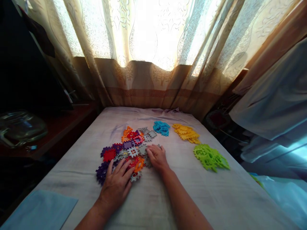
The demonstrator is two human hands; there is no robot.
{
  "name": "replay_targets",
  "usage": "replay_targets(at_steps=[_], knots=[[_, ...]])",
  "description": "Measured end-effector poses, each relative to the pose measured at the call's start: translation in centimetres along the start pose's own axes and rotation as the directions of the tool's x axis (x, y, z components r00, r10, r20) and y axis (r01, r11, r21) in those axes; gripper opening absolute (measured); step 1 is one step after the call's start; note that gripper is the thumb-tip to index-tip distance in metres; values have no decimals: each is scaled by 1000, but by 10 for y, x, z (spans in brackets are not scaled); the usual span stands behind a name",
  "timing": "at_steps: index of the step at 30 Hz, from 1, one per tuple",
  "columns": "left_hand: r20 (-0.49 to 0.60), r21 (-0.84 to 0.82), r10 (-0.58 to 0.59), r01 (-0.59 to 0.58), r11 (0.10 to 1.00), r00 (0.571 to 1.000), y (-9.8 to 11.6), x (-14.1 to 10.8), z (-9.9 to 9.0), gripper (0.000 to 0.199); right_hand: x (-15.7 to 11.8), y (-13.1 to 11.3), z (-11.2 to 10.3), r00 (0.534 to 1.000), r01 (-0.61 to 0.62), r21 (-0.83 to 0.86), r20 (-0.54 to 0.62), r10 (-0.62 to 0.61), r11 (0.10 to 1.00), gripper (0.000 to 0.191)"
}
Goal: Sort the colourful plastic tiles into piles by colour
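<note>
Grey pieces (142, 149) (toothed) under right fingers (154, 150)

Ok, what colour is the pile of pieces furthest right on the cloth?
The pile of pieces is lime green; the head view shows it best.

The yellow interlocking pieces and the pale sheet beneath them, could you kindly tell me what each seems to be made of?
Yellow interlocking pieces: probably moulded plastic with a fairly matte finish, given their uniform colour and crisp notched edges. Pale sheet: apparently fabric, dull in finish, given its soft wrinkles; the fibre cannot be told.
</note>
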State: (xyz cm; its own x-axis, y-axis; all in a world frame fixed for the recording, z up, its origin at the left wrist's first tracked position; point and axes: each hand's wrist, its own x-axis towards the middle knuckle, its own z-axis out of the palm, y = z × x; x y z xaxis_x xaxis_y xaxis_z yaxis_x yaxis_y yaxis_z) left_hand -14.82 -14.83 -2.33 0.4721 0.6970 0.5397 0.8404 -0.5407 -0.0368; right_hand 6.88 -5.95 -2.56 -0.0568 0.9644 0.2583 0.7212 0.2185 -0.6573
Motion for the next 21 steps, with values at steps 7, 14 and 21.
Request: replay_targets(at_steps=[7, 14, 21], knots=[[-11, 33, -122, 122, 992, 993, -8, -5, -8, 43, -16, 44, -30, 927, -114, 161, -339, 164, 980, 41], [44, 35, 69, -71, 997, 997, 10, -1, -7, 57, -12, 61, -45, 924, -263, -134, -321, 210, 955, 29], [95, -33, 100, -97, 995, 990, 11, 1, 0, 53, -9, 45, -38, 966, -240, -309, -167, 196, 920, 20]])
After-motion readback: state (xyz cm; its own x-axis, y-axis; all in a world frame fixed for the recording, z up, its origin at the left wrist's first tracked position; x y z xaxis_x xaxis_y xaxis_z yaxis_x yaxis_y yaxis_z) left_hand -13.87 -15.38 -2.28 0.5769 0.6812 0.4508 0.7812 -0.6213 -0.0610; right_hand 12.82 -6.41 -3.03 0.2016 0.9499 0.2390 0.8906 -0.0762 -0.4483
